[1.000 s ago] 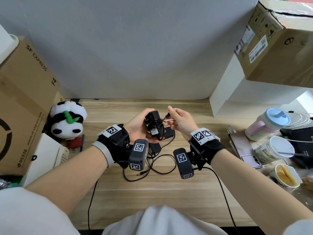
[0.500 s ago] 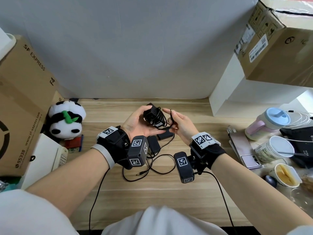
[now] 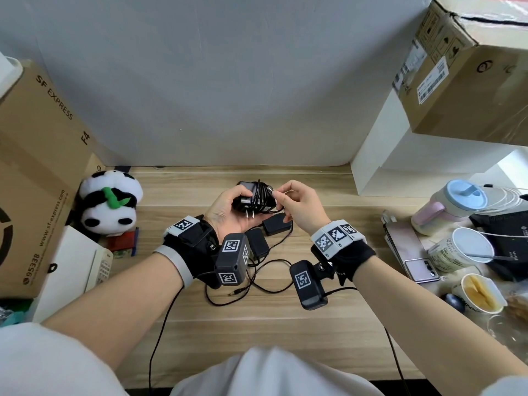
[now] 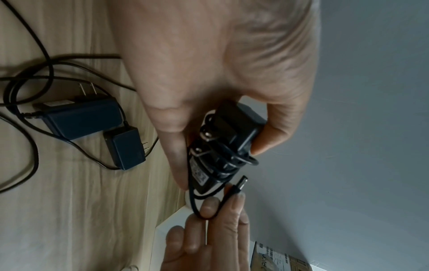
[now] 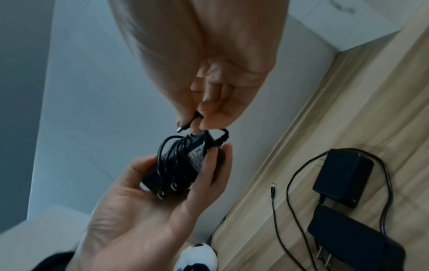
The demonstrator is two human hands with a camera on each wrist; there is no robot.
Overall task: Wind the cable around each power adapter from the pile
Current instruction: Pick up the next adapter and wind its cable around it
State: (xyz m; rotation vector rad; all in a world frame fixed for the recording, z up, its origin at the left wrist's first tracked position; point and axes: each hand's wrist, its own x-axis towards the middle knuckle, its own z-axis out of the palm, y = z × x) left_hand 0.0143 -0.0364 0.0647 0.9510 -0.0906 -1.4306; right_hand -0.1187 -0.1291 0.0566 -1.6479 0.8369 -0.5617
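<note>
The left hand (image 3: pixel 228 212) is gripping the black adapter (image 3: pixel 251 197) above the table (image 3: pixel 314 332), its cable (image 4: pixel 232 155) mostly wound on. The right hand (image 3: pixel 303 205) is pinching the barrel plug (image 4: pixel 239 184); tucking it snugly under a tight loop should probably be stopping the coil unravelling.

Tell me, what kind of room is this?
Probably a cluttered desk in an office or storeroom: shipping boxes beside a wooden table, cups and a phone at one side, a panda toy near the wall.
</note>
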